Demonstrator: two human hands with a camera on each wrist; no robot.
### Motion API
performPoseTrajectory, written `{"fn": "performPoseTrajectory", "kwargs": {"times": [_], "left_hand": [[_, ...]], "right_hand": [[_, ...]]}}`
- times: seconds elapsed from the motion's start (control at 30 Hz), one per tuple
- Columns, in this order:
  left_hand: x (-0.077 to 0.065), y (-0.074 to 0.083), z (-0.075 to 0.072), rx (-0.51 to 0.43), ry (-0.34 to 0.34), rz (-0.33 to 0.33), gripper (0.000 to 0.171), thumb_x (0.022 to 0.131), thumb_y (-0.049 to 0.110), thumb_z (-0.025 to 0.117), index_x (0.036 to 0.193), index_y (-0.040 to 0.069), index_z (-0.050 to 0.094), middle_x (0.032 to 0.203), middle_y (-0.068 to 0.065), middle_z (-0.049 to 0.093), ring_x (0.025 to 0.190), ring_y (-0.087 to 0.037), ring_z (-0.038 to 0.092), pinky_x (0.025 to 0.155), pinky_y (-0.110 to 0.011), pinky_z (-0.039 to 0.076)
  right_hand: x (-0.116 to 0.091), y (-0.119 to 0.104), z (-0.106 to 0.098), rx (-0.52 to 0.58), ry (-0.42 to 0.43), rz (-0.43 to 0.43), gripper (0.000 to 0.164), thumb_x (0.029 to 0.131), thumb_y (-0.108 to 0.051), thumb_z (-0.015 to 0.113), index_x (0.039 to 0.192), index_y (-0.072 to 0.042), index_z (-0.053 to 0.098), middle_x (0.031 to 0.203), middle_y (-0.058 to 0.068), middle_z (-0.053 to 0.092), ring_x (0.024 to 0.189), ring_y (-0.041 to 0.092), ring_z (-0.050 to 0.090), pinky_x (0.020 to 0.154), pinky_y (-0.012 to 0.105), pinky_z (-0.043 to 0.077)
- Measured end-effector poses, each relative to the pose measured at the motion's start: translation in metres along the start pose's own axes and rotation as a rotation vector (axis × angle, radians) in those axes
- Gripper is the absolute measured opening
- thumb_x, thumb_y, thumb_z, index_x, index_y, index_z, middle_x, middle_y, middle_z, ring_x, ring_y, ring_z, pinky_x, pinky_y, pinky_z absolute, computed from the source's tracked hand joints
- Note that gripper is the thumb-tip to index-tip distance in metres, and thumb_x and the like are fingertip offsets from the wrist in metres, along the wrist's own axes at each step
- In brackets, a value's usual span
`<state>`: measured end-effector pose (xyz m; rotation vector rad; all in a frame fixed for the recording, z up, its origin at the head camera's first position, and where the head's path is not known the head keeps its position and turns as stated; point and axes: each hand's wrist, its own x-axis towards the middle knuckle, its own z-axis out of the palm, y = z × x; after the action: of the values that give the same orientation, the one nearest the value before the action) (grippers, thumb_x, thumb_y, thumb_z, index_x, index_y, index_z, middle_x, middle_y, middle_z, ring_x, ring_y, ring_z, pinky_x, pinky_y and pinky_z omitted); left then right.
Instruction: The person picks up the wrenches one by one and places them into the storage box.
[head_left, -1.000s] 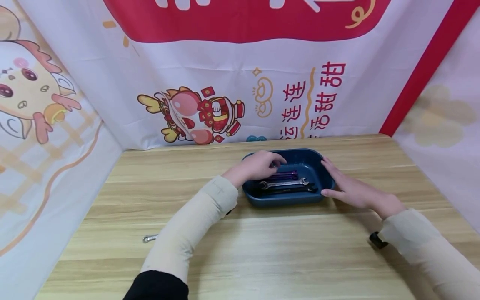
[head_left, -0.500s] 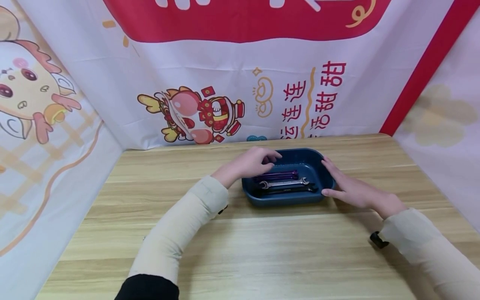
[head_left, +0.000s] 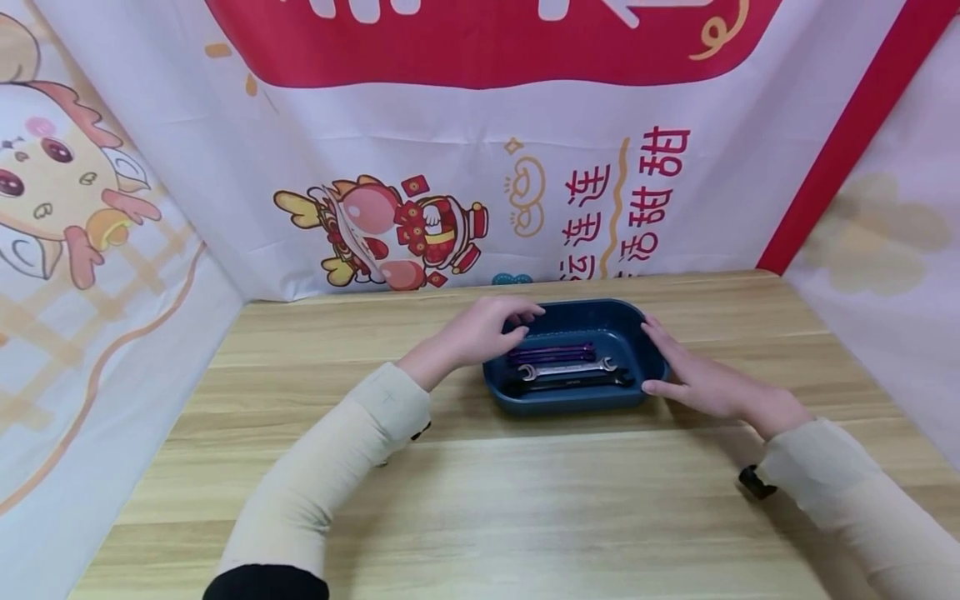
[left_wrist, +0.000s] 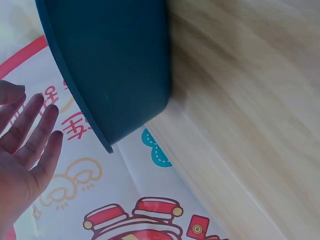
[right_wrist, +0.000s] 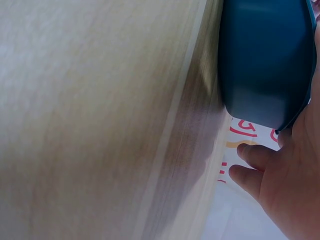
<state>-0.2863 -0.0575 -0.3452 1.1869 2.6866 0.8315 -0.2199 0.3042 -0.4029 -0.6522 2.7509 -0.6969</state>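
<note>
A dark blue plastic basin [head_left: 577,404] stands on the table. Inside lie purple wrenches [head_left: 555,353], a silver open-end wrench [head_left: 567,367] and a black wrench [head_left: 573,381], roughly side by side. My left hand [head_left: 480,329] hovers over the basin's left end, fingers loosely bent, holding nothing. In the left wrist view that hand [left_wrist: 25,155] is apart from the basin wall [left_wrist: 110,65]. My right hand [head_left: 705,383] rests against the basin's right end, fingers fairly straight along the rim. The right wrist view shows this hand [right_wrist: 295,170] beside the outer wall [right_wrist: 267,60].
The wood-grain table [head_left: 570,517] extends in front of the basin. A small metallic tip [head_left: 382,463] peeks out beside the left sleeve [head_left: 322,458], which hides the rest. A printed white and red cloth [head_left: 450,125] hangs behind the table.
My left hand has moved left and back from inside the basin to its left end. The left forearm now covers the metal tool on the table. The right hand stays put.
</note>
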Motion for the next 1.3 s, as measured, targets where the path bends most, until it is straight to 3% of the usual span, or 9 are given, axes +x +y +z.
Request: {"fn": "performPoseTrajectory", "kwargs": {"times": [0.23,0.4,0.6,0.9,1.07,1.3], "left_hand": [[-0.026,-0.008,-0.001,0.010,0.086,0.037,0.035,0.099,0.007,0.064,0.134,0.009,0.068,0.127,-0.008,0.068,0.106,-0.019,0.065,0.097,-0.037,0.052],[-0.041,-0.010,-0.001,-0.019,0.107,0.057,0.036,0.099,0.006,0.064,0.135,0.010,0.068,0.129,-0.008,0.068,0.103,-0.020,0.064,0.095,-0.042,0.054],[-0.063,-0.010,-0.001,-0.039,0.117,0.054,0.038,0.098,0.006,0.066,0.136,0.011,0.067,0.132,-0.008,0.067,0.110,-0.022,0.064,0.100,-0.043,0.052],[-0.097,-0.020,0.001,-0.042,0.165,0.024,0.037,0.097,0.005,0.069,0.133,0.011,0.068,0.124,-0.007,0.069,0.109,-0.022,0.064,0.094,-0.046,0.055],[-0.118,-0.024,-0.005,-0.025,0.159,-0.022,0.036,0.097,0.009,0.070,0.133,0.014,0.069,0.126,-0.002,0.068,0.112,-0.019,0.063,0.097,-0.043,0.054],[-0.146,-0.033,-0.014,-0.033,0.117,-0.022,0.038,0.095,0.010,0.072,0.133,0.012,0.069,0.127,-0.002,0.068,0.110,-0.022,0.063,0.095,-0.047,0.053]], "right_hand": [[0.000,-0.002,0.000,0.011,-0.005,-0.005,0.094,0.102,-0.041,0.062,0.165,-0.010,0.000,0.170,0.019,-0.004,0.150,0.050,0.013,0.114,0.068,0.020],[0.001,-0.001,0.000,0.011,-0.009,0.000,0.094,0.102,-0.041,0.062,0.165,-0.010,0.000,0.170,0.018,-0.004,0.150,0.050,0.013,0.114,0.068,0.021],[0.001,-0.001,0.001,0.015,-0.016,-0.001,0.094,0.102,-0.043,0.060,0.165,-0.011,-0.002,0.170,0.017,-0.005,0.150,0.050,0.014,0.114,0.068,0.021],[0.000,-0.006,-0.002,0.021,-0.019,0.006,0.093,0.103,-0.039,0.061,0.165,-0.011,-0.002,0.170,0.018,-0.005,0.150,0.051,0.015,0.113,0.068,0.021],[0.000,-0.007,-0.002,0.026,-0.024,0.009,0.093,0.103,-0.039,0.061,0.165,-0.010,-0.002,0.170,0.018,-0.005,0.150,0.051,0.015,0.113,0.068,0.022],[0.001,-0.004,-0.003,0.033,-0.024,0.008,0.094,0.103,-0.039,0.061,0.165,-0.010,-0.003,0.170,0.018,-0.006,0.150,0.051,0.012,0.113,0.069,0.020]]}}
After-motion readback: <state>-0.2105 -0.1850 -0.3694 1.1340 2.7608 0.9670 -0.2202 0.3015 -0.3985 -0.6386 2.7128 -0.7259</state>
